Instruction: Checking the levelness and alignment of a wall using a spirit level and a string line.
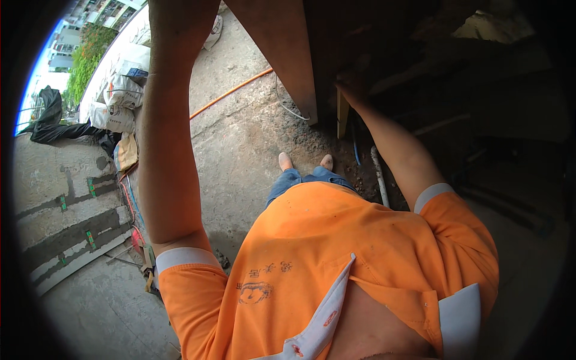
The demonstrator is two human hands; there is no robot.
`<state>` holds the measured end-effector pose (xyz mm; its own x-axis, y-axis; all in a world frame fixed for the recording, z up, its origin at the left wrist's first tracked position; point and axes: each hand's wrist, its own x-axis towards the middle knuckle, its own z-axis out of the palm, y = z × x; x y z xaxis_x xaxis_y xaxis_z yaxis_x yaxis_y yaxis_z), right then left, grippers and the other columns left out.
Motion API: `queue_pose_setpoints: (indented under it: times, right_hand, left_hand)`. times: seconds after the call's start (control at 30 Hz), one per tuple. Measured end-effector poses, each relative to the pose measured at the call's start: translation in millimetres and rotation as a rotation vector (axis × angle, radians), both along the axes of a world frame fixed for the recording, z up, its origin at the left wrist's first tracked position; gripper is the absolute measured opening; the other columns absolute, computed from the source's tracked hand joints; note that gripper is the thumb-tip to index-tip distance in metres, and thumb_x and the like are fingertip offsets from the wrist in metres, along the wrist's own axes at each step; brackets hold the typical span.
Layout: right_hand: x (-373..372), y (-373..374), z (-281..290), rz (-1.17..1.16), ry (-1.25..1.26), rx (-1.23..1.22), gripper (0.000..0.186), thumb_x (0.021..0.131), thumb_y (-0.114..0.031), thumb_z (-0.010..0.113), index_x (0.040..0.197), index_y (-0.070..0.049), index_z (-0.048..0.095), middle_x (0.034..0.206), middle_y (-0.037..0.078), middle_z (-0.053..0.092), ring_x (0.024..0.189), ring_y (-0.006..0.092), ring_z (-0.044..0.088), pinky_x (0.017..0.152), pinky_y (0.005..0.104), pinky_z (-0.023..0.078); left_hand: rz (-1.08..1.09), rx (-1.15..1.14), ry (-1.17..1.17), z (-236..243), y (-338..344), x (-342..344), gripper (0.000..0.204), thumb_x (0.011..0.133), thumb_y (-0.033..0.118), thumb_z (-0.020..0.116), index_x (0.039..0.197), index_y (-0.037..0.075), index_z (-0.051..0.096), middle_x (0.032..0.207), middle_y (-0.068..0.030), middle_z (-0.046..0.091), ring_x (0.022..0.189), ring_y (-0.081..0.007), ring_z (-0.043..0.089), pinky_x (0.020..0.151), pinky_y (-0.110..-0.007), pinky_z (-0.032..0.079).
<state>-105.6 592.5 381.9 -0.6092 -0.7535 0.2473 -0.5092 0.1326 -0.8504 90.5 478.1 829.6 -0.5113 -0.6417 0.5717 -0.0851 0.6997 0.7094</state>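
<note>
- White filled sacks (120, 90) lie piled at the concrete floor's (240, 150) left edge.
- Right hand (351, 90) rests against the upright wooden board (288, 54); grip lost in shadow.
- Left hand is raised beyond view.

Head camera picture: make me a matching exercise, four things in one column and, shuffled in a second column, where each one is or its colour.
Things:
1. hose
2. sacks
3. right hand
4. shirt

Places or colours:
A. white, piled at the left by the low wall
B. orange with white sleeve cuffs
C. thin and orange, lying across the concrete floor
D. in the shadow at the edge of the wooden board

Pairs: 1-C, 2-A, 3-D, 4-B
</note>
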Motion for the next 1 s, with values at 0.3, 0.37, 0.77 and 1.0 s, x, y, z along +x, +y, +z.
queue_pose_setpoints:
  times: [0.3,0.37,0.77,1.0]
  right_hand:
    - [56.1,77.5,67.7,-0.056,0.066,0.149,0.049,0.062,-0.024,0.073,0.102,-0.003,0.055,0.091,0.017,0.062,0.087,0.0308,0.061,0.077,0.0403,0.049]
    - [74.9,78.7,147.0,0.182,0.127,0.097,0.049,0.062,-0.025,0.073,0.102,-0.004,0.054,0.084,0.016,0.063,0.081,0.0324,0.062,0.073,0.0394,0.05]
    - [129.0,-3.3,383.3,0.272,0.39,-0.196,0.058,0.065,-0.043,0.069,0.093,0.004,0.052,0.072,0.017,0.063,0.066,0.0316,0.064,0.062,0.0385,0.052]
    - [148.3,-12.2,372.9,0.31,-0.044,-0.408,0.048,0.065,-0.033,0.072,0.095,0.0,0.054,0.076,0.01,0.061,0.067,0.0222,0.062,0.064,0.0316,0.05]
  left_hand:
    - [0.017,0.269,0.395,-156.4,9.9,57.3,0.019,0.086,0.006,0.059,0.102,0.0,0.049,0.088,-0.0081,0.059,0.079,-0.0151,0.061,0.071,-0.027,0.05]
    - [-0.036,0.391,-0.137,-221.8,31.1,74.5,0.022,0.084,0.01,0.063,0.101,0.002,0.051,0.089,-0.008,0.06,0.079,-0.0141,0.062,0.07,-0.027,0.05]
    - [-0.191,0.68,-0.102,-262.5,81.6,65.1,0.017,0.081,0.015,0.065,0.092,0.002,0.064,0.083,-0.0048,0.066,0.078,-0.013,0.061,0.069,-0.027,0.047]
    - [-0.141,0.749,-0.105,-275.4,70.1,92.0,0.023,0.078,0.015,0.069,0.097,0.002,0.062,0.088,-0.0071,0.065,0.082,-0.0154,0.061,0.072,-0.029,0.047]
